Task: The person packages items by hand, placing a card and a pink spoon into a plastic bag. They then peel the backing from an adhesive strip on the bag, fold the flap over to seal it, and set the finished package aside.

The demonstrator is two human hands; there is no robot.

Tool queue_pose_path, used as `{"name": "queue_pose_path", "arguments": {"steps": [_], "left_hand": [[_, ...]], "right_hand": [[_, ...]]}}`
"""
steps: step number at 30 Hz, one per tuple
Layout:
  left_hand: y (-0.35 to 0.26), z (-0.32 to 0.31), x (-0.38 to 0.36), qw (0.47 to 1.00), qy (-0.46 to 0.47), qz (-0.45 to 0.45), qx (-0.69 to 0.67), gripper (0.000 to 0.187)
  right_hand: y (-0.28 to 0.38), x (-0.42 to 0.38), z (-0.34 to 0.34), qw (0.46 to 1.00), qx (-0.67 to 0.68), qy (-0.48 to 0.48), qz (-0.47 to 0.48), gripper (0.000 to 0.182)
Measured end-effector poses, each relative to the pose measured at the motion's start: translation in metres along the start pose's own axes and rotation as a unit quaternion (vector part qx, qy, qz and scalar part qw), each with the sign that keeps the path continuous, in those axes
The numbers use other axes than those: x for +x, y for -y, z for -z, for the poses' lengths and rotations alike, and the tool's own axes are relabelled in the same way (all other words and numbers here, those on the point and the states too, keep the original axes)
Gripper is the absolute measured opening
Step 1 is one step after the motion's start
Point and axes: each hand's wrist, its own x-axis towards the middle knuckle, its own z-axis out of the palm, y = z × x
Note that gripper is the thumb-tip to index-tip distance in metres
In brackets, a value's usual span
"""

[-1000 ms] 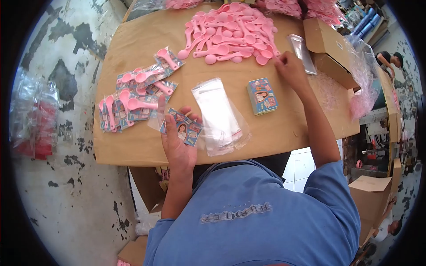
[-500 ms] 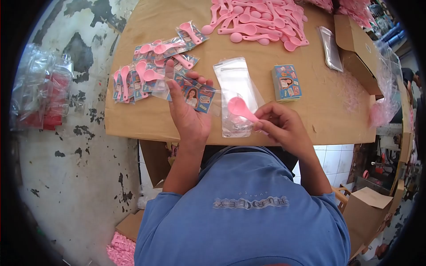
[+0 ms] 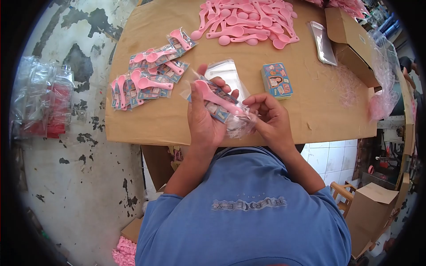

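In my left hand [image 3: 205,122] lies a clear plastic bag [image 3: 190,94] with a printed card [image 3: 217,112] inside, the thumb and fingers holding its sides. A pink spoon [image 3: 218,98] rests over the card, bowl toward my left thumb, and appears to be within the bag. My right hand [image 3: 271,119] pinches the bag's open end near the spoon's handle tip. Behind both hands a stack of clear bags [image 3: 225,71] lies on the table, partly covered by my left hand. Right of it stands a stack of printed cards [image 3: 276,80].
Several packed spoons with cards [image 3: 151,84] lie at the table's left. A heap of loose pink spoons [image 3: 248,20] covers the back. At the right are a bundle of clear bags [image 3: 322,43] and a cardboard box [image 3: 353,42]. More plastic bags [image 3: 40,97] sit far left.
The spoon has moved left from my right hand onto the card in the bag. My right hand has come to the bag's end. The whole view has shifted slightly.
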Motion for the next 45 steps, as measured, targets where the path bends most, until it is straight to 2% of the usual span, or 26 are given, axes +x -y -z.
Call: {"name": "queue_pose_path", "arguments": {"steps": [2, 5, 11, 14, 17, 20, 23, 26, 27, 30, 34, 35, 38, 42, 45], "left_hand": [[0.002, -0.001, -0.001, 1.000, 0.006, 0.020, -0.005, 0.061], [0.000, -0.002, -0.001, 0.999, 0.018, 0.043, -0.001, 0.058], [-0.005, 0.007, 0.003, 0.997, 0.007, 0.070, -0.023, 0.046], [-0.007, 0.012, 0.003, 0.997, 0.013, 0.078, -0.018, 0.042], [-0.009, 0.011, 0.002, 0.996, 0.022, 0.087, -0.013, 0.039], [-0.013, 0.011, 0.003, 0.995, 0.016, 0.095, -0.027, 0.036], [-0.014, 0.018, 0.005, 0.994, 0.006, 0.100, -0.036, 0.034], [-0.018, 0.021, 0.007, 0.994, -0.016, 0.101, -0.041, 0.033], [-0.020, 0.022, 0.008, 0.994, -0.020, 0.101, -0.039, 0.034], [-0.025, 0.030, 0.011, 0.991, -0.004, 0.117, -0.071, 0.041], [-0.033, 0.013, 0.009, 0.983, 0.033, 0.156, -0.091, 0.052], [-0.032, 0.010, 0.008, 0.984, 0.031, 0.162, -0.073, 0.053], [-0.023, 0.001, 0.006, 0.982, 0.034, 0.180, -0.037, 0.055], [-0.015, -0.003, 0.004, 0.972, 0.069, 0.225, -0.017, 0.056], [-0.010, 0.002, 0.002, 0.968, 0.059, 0.242, -0.018, 0.058]], "right_hand": [[-0.015, 0.005, -0.001, 0.996, -0.063, -0.017, 0.053, 0.023], [-0.021, 0.009, -0.007, 0.993, -0.082, -0.047, 0.064, 0.024], [-0.024, 0.014, -0.010, 0.982, -0.134, -0.025, 0.133, 0.030], [-0.018, 0.016, -0.008, 0.989, -0.129, -0.011, 0.076, 0.035], [-0.015, 0.019, -0.011, 0.980, -0.176, -0.029, 0.093, 0.043], [-0.003, 0.020, -0.029, 0.945, -0.232, -0.096, 0.211, 0.050], [-0.005, 0.023, -0.019, 0.851, -0.381, -0.051, 0.358, 0.048], [0.005, 0.016, -0.010, 0.833, -0.369, 0.051, 0.410, 0.038], [0.009, 0.010, -0.009, 0.855, -0.342, 0.054, 0.387, 0.027], [0.014, 0.006, 0.010, 0.893, -0.251, 0.031, 0.373, 0.026], [0.018, 0.014, 0.024, 0.866, -0.388, -0.036, 0.313, 0.034], [0.016, 0.017, 0.023, 0.855, -0.407, -0.031, 0.321, 0.043], [0.013, 0.022, 0.014, 0.841, -0.430, 0.005, 0.328, 0.049], [0.013, 0.031, 0.006, 0.827, -0.396, 0.058, 0.394, 0.046], [0.023, 0.027, 0.007, 0.861, -0.351, 0.053, 0.365, 0.044]]}}
